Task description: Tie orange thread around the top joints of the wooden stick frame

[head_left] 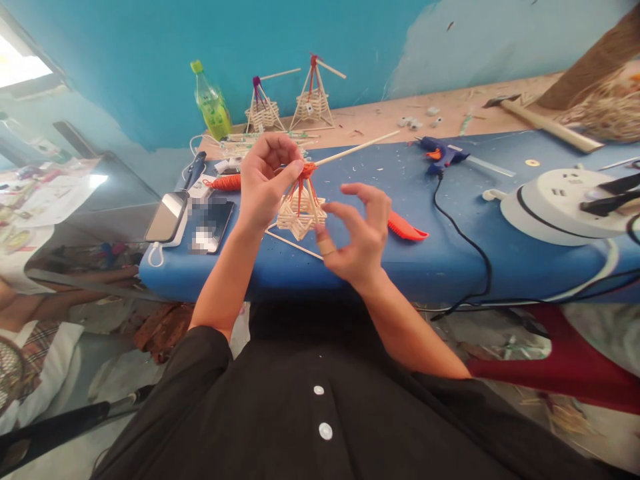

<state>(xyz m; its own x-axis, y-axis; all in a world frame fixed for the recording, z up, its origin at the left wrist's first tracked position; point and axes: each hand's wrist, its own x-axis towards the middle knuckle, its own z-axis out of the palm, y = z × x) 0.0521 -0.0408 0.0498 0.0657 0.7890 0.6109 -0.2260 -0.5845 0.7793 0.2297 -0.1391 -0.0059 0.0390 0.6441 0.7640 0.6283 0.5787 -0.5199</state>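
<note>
My left hand [274, 175] pinches the top of a small wooden stick frame, where orange cord [309, 169] is wound round the joint. From that joint a thin stick [357, 148] juts out to the right. Under it, orange strands run down to a star-shaped basket of stacked sticks [299, 219], which hangs inside the frame's legs. My right hand [357, 230] is beside the basket's right side, fingers curved and apart, with the thumb close to a leg. Whether the thumb touches it I cannot tell. An orange ridged object [407, 228] lies partly behind my right hand.
Two similar stick frames [313, 100] [262, 110] stand at the wall beside a green bottle [211, 103]. Phones [167, 217] [217, 227] and an orange cord bundle [225, 183] lie left. A glue gun [440, 152], hammer [550, 121] and white corded power strip [553, 205] are right.
</note>
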